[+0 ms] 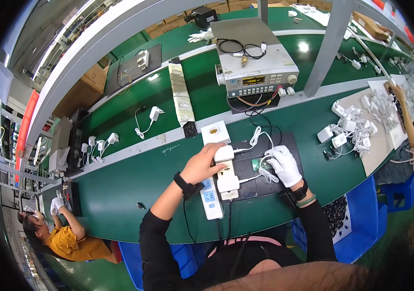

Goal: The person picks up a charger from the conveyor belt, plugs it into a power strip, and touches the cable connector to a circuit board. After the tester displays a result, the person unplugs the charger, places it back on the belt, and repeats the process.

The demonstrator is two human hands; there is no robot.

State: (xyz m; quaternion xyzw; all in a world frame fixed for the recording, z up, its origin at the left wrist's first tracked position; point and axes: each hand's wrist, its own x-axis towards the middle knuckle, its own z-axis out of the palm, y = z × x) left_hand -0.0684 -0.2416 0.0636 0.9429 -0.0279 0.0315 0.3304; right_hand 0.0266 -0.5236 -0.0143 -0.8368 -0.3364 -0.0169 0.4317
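Note:
My bare left hand (pixel 201 164) grips a white power adapter (pixel 224 153) at the upper end of a white power strip (pixel 227 170). A second white adapter (pixel 228 183) sits lower on the strip. My right hand (pixel 284 166), in a white glove, is closed at a white cable (pixel 264 133) that runs from the upper adapter; its fingertips partly hide the cable's end. Just left of those fingers lies a small green circuit board (pixel 257 165) on a dark mat (pixel 285 140). The lower adapter's coiled cable (pixel 268 175) rests beside the board.
A bench meter (pixel 255 63) stands behind the mat. Several white adapters (pixel 347 126) are heaped at the right, others (pixel 101 145) at the left. Another white strip (pixel 212 202) lies near my left wrist. A blue bin (pixel 362 223) is below the table edge. Co-workers sit at both sides.

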